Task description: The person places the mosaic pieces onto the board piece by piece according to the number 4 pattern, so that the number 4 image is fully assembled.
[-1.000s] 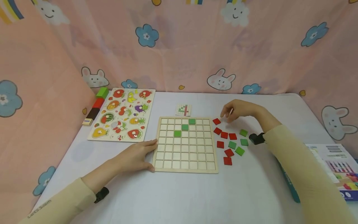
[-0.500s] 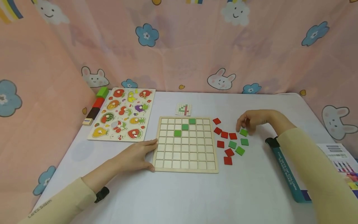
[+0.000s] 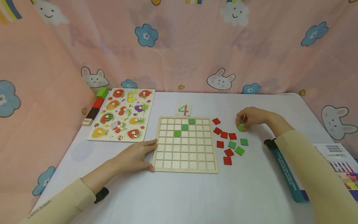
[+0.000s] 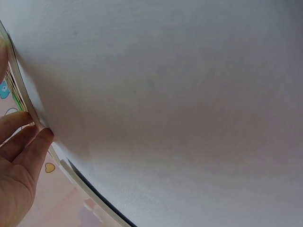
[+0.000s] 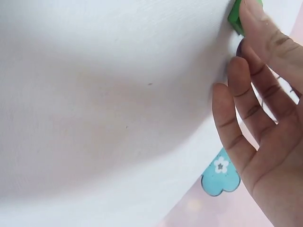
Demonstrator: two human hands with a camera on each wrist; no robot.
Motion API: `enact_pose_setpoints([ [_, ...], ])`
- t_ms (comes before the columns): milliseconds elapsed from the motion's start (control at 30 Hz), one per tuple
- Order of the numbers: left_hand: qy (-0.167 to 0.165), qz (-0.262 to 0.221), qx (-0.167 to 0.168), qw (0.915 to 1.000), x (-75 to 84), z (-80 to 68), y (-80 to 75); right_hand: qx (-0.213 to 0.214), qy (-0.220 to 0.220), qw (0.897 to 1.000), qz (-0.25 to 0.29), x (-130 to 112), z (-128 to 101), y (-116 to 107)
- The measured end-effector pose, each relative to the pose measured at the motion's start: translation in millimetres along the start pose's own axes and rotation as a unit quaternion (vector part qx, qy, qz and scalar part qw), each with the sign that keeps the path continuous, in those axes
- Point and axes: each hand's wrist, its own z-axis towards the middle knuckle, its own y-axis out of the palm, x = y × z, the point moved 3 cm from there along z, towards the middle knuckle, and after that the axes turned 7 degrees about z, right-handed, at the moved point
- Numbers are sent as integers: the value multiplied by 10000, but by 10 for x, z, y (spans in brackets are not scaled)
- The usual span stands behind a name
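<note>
Right hand (image 3: pixel 253 116): wrist bent, thumb and fingers pinching one green tile (image 3: pixel 240 128) at the fingertips. Left hand (image 3: pixel 136 156): fingers outstretched, touching the left edge of the grid board (image 3: pixel 185 148). Red tiles (image 3: pixel 232 136): loose, right of the grid board. Picture card (image 3: pixel 183 109): just beyond it.

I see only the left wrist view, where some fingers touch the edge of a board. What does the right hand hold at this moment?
Observer: In the head view, the right hand pinches a green tile.
Operator: Thank you. Are other ones already placed?
Observer: Yes, three more green tiles form a diagonal on the grid board.
Operator: And what lies just beyond its far edge?
Observer: A small card with a green and red pattern.
</note>
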Motion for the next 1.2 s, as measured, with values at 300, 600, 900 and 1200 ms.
enact_pose_setpoints([
  [300, -47, 17, -29, 10000, 0, -9, -1, 1271, -404, 9910, 93, -349, 134, 19],
  [600, -4, 43, -25, 10000, -16, -10, -5, 2081, -1157, 9623, 1315, -1285, 351, 393],
  [900, -3, 66, -86, 9999, -13, 14, -4, 1239, -1709, 9668, 1439, -2030, 576, 1000],
  [1200, 61, 17, -52, 10000, 7, 17, -23, 1362, -1795, 9706, 847, -2199, 651, 1188],
])
